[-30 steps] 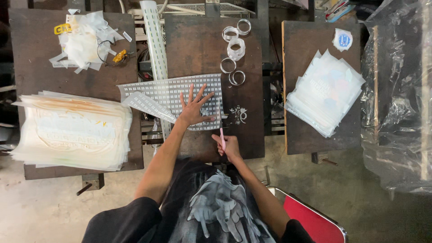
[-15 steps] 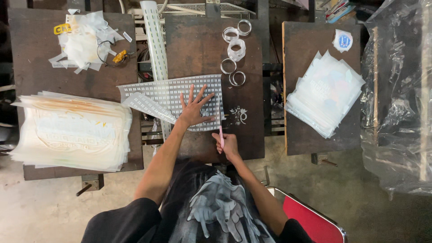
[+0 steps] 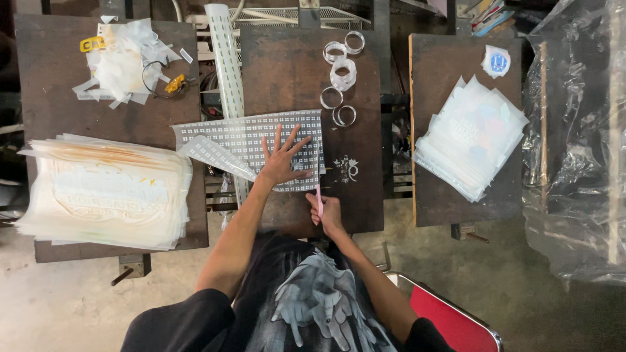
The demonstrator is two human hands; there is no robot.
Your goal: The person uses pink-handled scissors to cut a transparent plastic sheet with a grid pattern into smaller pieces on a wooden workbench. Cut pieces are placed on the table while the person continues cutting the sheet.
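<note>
- Dark worn worktable (image 3: 293, 58), seen from above.
- Left hand (image 3: 282, 160) spread wide, flat on perforated white sheet (image 3: 248, 140) at table centre.
- Right hand (image 3: 328, 212) at 5 o'clock from left, closed around pink craft knife (image 3: 318, 193), tip at sheet's right edge.
- Clear tape rolls (image 3: 340, 72) at 1 o'clock.
- Stack of printed films (image 3: 104, 192) at 9 o'clock.

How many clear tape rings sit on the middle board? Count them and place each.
5, possibly more if stacked. Two tape rings near the far edge, one just below, and two nearest the dotted sheet under the left hand.
</note>
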